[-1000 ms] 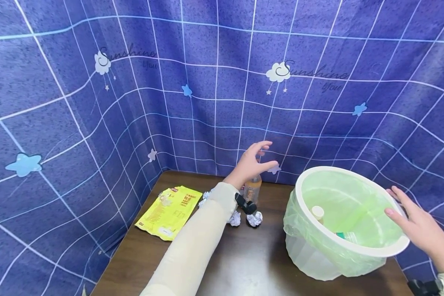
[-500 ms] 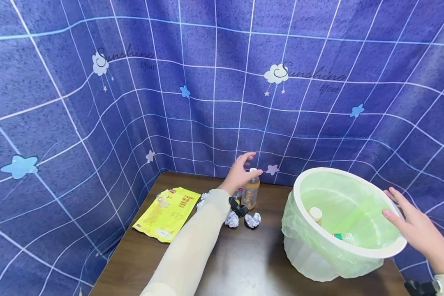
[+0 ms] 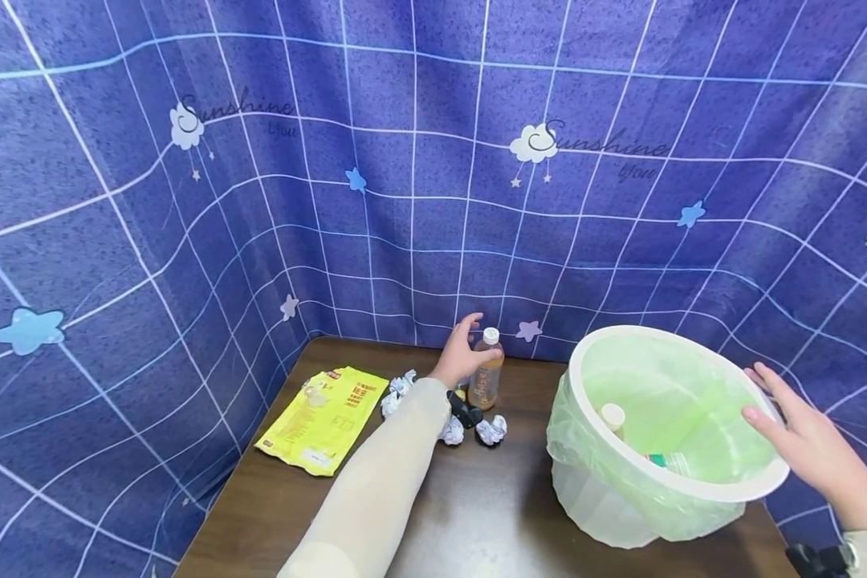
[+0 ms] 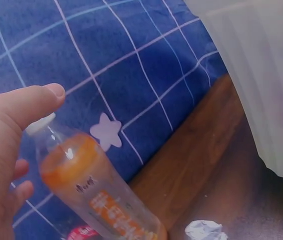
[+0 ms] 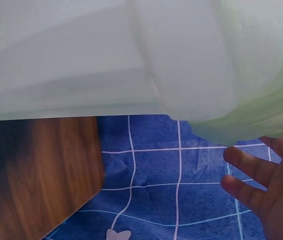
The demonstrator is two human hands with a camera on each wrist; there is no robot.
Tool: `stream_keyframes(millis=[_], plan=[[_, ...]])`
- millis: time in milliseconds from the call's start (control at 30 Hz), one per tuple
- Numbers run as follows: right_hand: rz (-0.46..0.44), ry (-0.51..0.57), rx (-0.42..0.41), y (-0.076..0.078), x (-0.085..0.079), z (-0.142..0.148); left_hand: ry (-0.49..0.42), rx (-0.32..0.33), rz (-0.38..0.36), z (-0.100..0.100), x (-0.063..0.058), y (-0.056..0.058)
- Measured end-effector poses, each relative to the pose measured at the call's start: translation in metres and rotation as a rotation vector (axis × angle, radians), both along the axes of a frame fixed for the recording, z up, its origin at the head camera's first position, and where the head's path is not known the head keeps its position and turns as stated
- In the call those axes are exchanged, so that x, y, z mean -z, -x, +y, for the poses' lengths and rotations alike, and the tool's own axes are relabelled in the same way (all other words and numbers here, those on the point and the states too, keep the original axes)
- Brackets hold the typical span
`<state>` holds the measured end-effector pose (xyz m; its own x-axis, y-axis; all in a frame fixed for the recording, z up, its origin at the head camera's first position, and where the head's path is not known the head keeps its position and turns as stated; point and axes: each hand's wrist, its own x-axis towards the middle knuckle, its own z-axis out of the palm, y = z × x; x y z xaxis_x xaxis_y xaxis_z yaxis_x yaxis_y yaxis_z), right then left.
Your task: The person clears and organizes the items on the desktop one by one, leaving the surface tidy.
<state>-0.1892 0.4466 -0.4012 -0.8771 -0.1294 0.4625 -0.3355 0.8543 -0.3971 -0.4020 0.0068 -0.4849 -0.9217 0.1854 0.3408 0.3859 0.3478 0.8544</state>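
Observation:
My left hand (image 3: pixel 458 357) reaches beside an upright drink bottle (image 3: pixel 486 377) with a white cap and orange liquid. Its thumb and fingers are spread apart; in the left wrist view the thumb passes in front of the bottle's cap (image 4: pixel 40 124). Whether skin meets the bottle is unclear. At the right, my right hand (image 3: pixel 809 437) rests at the white rim of a bin (image 3: pixel 600 502) lined with a green bag. The right wrist view has the fingers (image 5: pixel 249 162) fairly straight, outside the bin. A white-capped bottle (image 3: pixel 612 417) and a green-labelled bottle (image 3: pixel 670 463) lie inside.
Crumpled paper balls (image 3: pixel 491 430) lie on the brown table (image 3: pixel 470 498), some partly behind my left forearm. A flat yellow package (image 3: pixel 325 419) is at the left. Something with a red label (image 4: pixel 83 233) shows near the bottle. A blue curtain (image 3: pixel 433 193) hangs behind.
My left hand has come down and left toward the drink bottle, uncovering its cap and neck in the head view. The right hand stays at the bin's rim.

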Motion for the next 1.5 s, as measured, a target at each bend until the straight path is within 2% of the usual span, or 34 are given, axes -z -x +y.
stream_keyframes(millis=[233, 400, 567, 800, 900, 1200, 1367, 1500], plan=[[0.000, -0.005, 0.001, 0.002, 0.000, 0.000, 0.015, -0.005, -0.074, 0.003, 0.011, 0.003], [-0.020, -0.013, 0.026, 0.002, -0.001, 0.003, 0.027, 0.000, -0.070, 0.008, 0.017, 0.006], [-0.030, -0.012, 0.027, 0.000, -0.003, 0.005, 0.099, -0.033, -0.063, 0.016, 0.024, 0.009], [0.006, -0.005, -0.003, 0.001, -0.001, 0.006, 0.214, -0.096, -0.103, 0.019, 0.026, 0.001], [-0.001, 0.002, 0.002, 0.001, 0.001, 0.004, 0.232, -0.110, -0.091, 0.017, 0.029, 0.000], [-0.041, -0.008, 0.029, 0.003, 0.000, 0.000, 0.204, -0.105, -0.055, 0.013, 0.036, 0.003], [-0.056, -0.004, 0.028, 0.003, -0.002, 0.002, 0.160, -0.084, -0.023, 0.012, 0.031, 0.005], [-0.052, -0.003, 0.017, 0.002, -0.001, 0.005, 0.147, -0.077, 0.002, 0.011, 0.023, 0.008]])
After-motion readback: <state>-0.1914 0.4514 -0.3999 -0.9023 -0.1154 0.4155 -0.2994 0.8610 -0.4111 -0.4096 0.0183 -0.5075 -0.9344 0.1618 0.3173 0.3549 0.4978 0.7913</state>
